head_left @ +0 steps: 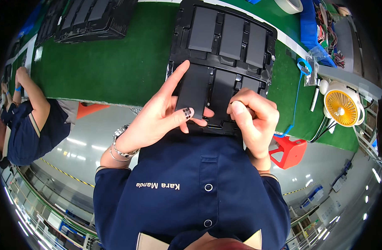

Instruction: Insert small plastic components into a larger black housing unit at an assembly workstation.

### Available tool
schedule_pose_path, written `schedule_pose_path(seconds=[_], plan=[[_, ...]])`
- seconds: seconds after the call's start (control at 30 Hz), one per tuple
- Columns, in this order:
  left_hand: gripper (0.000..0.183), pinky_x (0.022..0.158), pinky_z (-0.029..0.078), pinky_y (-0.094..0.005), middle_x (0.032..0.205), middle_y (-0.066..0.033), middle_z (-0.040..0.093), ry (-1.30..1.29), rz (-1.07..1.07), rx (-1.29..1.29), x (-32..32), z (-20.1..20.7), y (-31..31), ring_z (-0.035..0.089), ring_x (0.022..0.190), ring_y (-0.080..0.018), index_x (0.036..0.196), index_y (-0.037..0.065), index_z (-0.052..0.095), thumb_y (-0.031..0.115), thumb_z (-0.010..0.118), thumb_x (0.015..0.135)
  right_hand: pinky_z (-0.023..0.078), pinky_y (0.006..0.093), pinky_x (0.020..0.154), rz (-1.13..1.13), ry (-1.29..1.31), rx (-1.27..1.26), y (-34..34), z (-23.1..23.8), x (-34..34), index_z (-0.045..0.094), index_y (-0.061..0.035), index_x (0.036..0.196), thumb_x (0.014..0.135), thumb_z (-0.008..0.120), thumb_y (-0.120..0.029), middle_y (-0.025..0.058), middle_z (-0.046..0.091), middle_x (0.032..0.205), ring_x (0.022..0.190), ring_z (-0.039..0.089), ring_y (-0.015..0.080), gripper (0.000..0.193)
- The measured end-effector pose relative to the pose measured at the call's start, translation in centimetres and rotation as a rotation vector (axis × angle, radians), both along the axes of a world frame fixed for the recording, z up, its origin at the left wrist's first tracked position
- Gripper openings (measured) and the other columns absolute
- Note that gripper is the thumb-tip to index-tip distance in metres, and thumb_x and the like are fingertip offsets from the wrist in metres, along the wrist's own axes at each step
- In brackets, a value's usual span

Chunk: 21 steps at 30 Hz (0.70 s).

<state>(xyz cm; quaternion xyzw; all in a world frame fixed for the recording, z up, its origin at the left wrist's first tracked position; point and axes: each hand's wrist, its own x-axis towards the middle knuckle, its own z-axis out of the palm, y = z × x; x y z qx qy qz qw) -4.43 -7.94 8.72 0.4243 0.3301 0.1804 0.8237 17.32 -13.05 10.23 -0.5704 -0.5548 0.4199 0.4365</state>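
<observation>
A black moulded tray (174, 41) lies before me with two rows of flat dark grey rectangular blocks. My left hand (164, 110) is at the near left block (193, 91). Its thumb lies over the block's near end, other fingertips show beneath and past that end, and the index finger points away along the left side. That block sits slightly askew. My right hand (255, 118) is closed, thumb and index finger pinched together over the near end of the middle block (223, 93). Whatever is in the pinch, if anything, is hidden.
More black trays with blocks (91, 18) are stacked at the far left of the green table (95, 71). To the right are a white and yellow fan (342, 109), a blue coiled cord (300, 96) and a blue bin (309, 29). A red stool (292, 152) stands below. A co-worker (32, 121) works at left.
</observation>
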Motion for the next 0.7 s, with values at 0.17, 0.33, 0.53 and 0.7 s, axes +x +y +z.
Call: schedule_pose_path(seconds=[0.17,0.33,0.53,0.7], plan=[[0.057,0.07,0.053,-0.024,0.105,-0.0149,0.069,-0.072,0.035,0.001,0.1,-0.1,0.2,0.068,0.092,-0.0167,0.144,0.001,0.031,0.006,0.057,0.093,0.034,0.0253,0.047,0.018,0.001,-0.033,-0.1,0.4,-0.5,0.062,0.0017,0.077,0.083,0.065,-0.003,0.0038,0.055,0.063,0.05,0.046,0.0094,0.008],[0.027,0.072,0.055,-0.0238,0.097,-0.0098,0.07,0.01,0.02,0.004,0.8,1.4,1.8,0.067,0.088,-0.0125,0.116,-0.004,0.061,0.006,0.06,0.091,0.035,0.0266,0.048,0.037,-0.066,-0.033,0.1,0.6,-0.7,0.062,0.0014,0.078,0.083,0.065,-0.004,0.0039,0.053,0.061,0.05,0.045,0.0109,0.009],[0.017,0.072,0.055,-0.025,0.089,-0.0072,0.069,-0.093,0.117,0.165,1.7,0.6,1.3,0.065,0.082,-0.0092,0.104,-0.004,0.062,0.003,0.06,0.089,0.035,0.0265,0.048,0.019,-0.083,-0.021,0.5,0.4,-1.0,0.064,0.0007,0.079,0.084,0.066,-0.007,0.0043,0.055,0.061,0.05,0.046,0.0109,0.009],[0.014,0.071,0.054,-0.0255,0.083,-0.0061,0.068,0.059,0.103,0.283,2.1,1.5,1.4,0.064,0.077,-0.0096,0.1,-0.003,0.063,0.003,0.06,0.087,0.036,0.0259,0.049,-0.011,-0.065,-0.073,0.6,0.5,-1.2,0.065,0.0009,0.08,0.084,0.066,-0.007,0.0047,0.057,0.062,0.051,0.046,0.0099,0.009]])
